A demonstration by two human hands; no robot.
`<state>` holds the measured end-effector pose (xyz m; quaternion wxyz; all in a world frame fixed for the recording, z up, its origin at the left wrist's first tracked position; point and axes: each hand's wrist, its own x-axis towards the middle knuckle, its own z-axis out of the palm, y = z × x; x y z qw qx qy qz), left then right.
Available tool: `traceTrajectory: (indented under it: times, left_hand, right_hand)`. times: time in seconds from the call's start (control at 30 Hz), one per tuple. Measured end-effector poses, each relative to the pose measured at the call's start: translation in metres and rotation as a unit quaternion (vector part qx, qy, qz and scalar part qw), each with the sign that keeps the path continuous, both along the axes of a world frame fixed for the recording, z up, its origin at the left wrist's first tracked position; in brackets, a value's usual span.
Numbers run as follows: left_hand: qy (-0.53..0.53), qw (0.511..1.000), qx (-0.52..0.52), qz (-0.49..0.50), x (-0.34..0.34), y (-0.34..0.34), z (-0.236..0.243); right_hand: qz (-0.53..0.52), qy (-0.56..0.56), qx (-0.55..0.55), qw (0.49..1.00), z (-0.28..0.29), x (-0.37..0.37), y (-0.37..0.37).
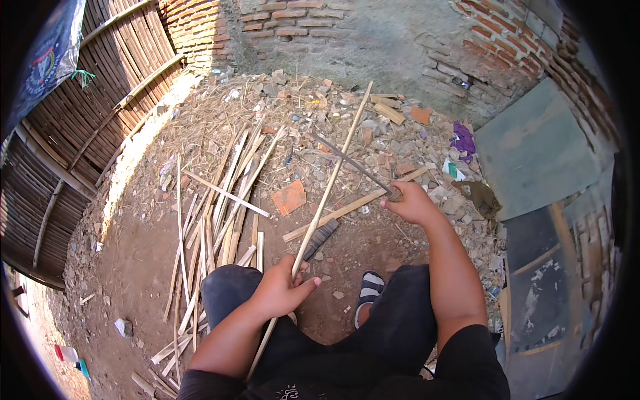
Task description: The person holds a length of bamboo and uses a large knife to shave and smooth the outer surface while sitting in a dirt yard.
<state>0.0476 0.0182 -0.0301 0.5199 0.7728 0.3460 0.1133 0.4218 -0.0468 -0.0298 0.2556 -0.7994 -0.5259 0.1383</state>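
**Head view: two hands on a bamboo strip and a long blade**

Person seated, dark trousers over both knees, looking down at bare earth.

Left hand (280,290): fingers curled around a long bamboo strip (327,193), thumb out to the side. Grip sits low on the strip, just above the left knee. The strip runs from beside the left thigh, up through the hand, and slants away to the upper right, its far end over the rubble near the wall.

Right hand (412,202): fist closed around the handle of a long dark blade (350,162). The blade points up and left from the fist and crosses the strip at about its middle; whether the edge touches the strip cannot be told.

Ground between the hands: a dark sheath-like object (321,238) just beside the strip, and a flat wooden slat (353,205) lying crosswise under it.

Left of the legs: a loose pile of split bamboo strips (223,220). Beyond it, an orange tile shard (289,197).

Right foot in a striped sandal (369,289) between the knees. Woven bamboo fence (100,113) at left, brick wall (280,20) at top.
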Motion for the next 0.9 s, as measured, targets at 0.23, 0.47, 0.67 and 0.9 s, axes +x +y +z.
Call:
traceTrajectory:
  times: [0.23, 0.47, 0.67, 0.9]
  left_hand:
    - [-0.031, 0.999, -0.023, 0.010, -0.006, 0.003, -0.021]
    - [-0.015, 0.999, -0.041, -0.010, 0.000, 0.000, -0.004]
    - [-0.012, 0.999, -0.039, -0.003, -0.002, 0.001, -0.012]
    - [-0.064, 0.994, -0.090, 0.005, -0.004, 0.002, -0.015]
  right_hand:
    - [0.226, -0.037, -0.103, 0.968, 0.026, -0.051, 0.012]
    - [-0.010, -0.006, 0.010, 1.000, -0.005, -0.001, 0.007]
    - [0.178, -0.006, -0.064, 0.982, 0.008, -0.024, 0.007]
    - [0.139, -0.015, -0.051, 0.989, 0.014, -0.026, 0.009]
